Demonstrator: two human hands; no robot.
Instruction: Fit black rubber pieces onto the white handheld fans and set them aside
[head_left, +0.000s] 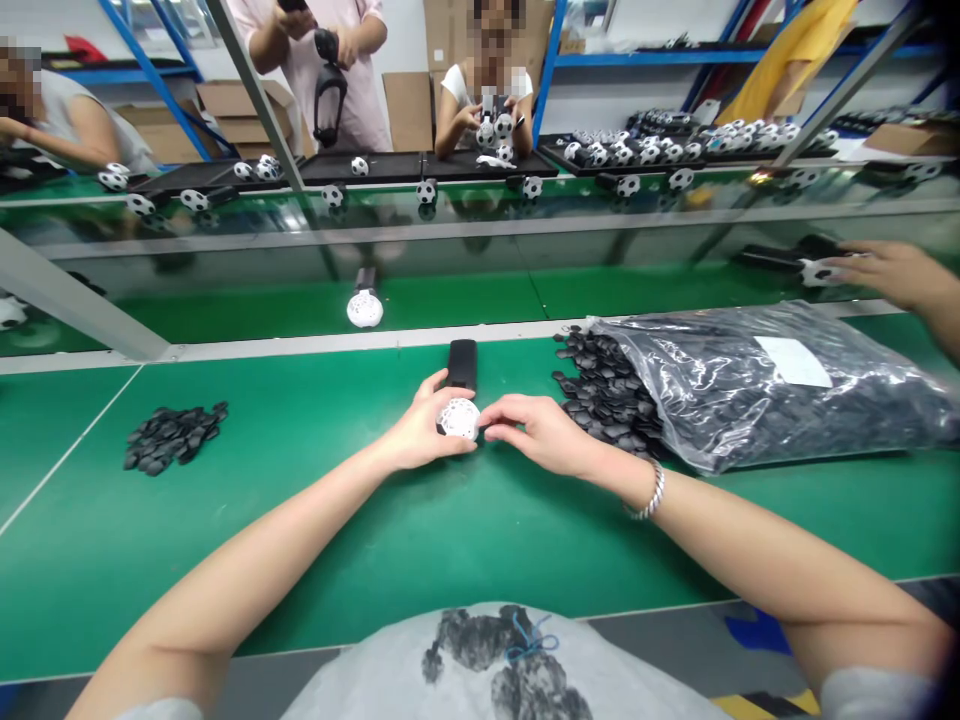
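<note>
My left hand curls around a white, round, ball-like part with openings in its face. A black oblong piece extends from it toward the far side of the bench. At the part's right edge, my right hand pinches a small black piece, which touches or nearly touches the white rim. Its shape is mostly hidden by the fingers. Right of my hands, loose flat black pieces spill from a clear plastic bag. A smaller pile of black pieces lies to the left.
Beyond the green bench runs a green belt carrying another white ball part. A co-worker's hand touches a football-patterned item at right. Across the line, people handle similar items near black trays. A metal post slants at left.
</note>
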